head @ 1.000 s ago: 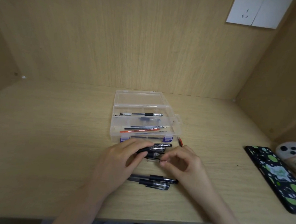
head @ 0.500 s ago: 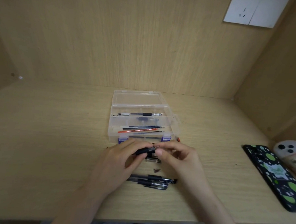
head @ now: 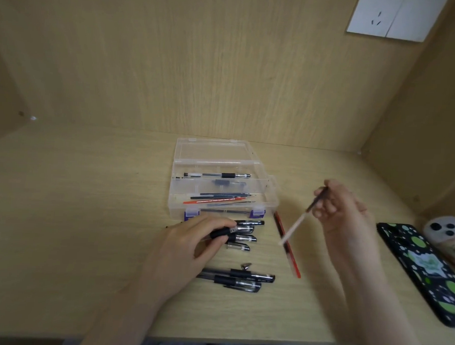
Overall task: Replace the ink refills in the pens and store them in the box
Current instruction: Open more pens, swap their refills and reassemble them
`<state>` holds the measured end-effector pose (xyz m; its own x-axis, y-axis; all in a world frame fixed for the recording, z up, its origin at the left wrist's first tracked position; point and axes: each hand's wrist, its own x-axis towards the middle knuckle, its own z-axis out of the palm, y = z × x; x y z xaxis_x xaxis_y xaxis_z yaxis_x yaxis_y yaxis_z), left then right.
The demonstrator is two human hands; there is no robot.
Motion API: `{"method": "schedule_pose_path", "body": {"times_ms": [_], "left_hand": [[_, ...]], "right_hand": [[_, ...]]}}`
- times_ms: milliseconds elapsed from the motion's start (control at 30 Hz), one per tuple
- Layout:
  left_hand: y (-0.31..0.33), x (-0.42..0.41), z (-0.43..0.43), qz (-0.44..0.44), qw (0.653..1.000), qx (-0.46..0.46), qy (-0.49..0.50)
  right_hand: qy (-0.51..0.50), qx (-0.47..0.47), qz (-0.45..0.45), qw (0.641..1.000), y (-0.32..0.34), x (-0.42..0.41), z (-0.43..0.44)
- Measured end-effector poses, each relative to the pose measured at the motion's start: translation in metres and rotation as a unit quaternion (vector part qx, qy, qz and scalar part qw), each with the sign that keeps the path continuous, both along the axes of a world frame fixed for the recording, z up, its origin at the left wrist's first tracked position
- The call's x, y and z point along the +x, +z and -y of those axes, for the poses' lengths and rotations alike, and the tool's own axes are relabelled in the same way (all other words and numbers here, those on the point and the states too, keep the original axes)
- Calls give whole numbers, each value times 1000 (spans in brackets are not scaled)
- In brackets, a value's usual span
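A clear plastic box (head: 271, 198) with purple latches stands open at the desk's middle, with one pen and several loose refills inside. In front of it my left hand (head: 188, 246) grips a black pen barrel (head: 222, 232) down on the desk. To the right, my right hand (head: 343, 212) is raised and pinches an ink refill (head: 296, 224), mostly pale with a dark tip end, slanting down to the left. A small metal pen tip (head: 245, 266) lies loose on the desk. Two capped black pens (head: 242, 278) lie nearer me.
Several black pen caps or pens (head: 245, 238) lie just right of my left hand. A red refill (head: 287, 245) lies on the desk beside the box. A black phone with green dots (head: 426, 272) and a white object (head: 447, 228) sit at the right edge.
My right hand has pulled the refill out of the pen barrel and swung up and to the right with it. My left hand keeps hold of the barrel.
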<state>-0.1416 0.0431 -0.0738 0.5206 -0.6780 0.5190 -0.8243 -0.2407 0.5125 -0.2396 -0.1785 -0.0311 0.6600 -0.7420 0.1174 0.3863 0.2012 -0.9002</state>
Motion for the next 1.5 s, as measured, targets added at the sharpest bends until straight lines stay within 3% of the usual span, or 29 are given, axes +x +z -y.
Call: {"method": "schedule_pose_path", "body": {"times_ms": [100,233,400,600,733,967,1267,1500], "left_hand": [[1,-1,0,-1,1000,6,-2],[2,-1,0,1,1000,4,0],[0,-1,1,-2,1000,3,2],[1,-1,1,9,1000,16,-1],[0,0,1,1,1000,20,1],[1,0,1,-3,1000,22,-1],[1,1,2,-1,1000,22,-2],[2,0,2,-4,1000,22,-6]], "right_hand": [[-12,-99,-137,986,5,0,22],[4,-234,-314,920,-12,9,26],[4,-299,-393,869,-31,17,19],[-44,-390,-349,851,-23,17,16],[18,-469,-276,839,1,30,1],[196,-588,-337,709,9,99,-9],[192,-734,-373,534,6,117,-14],[188,-751,-373,510,9,116,-16]]}}
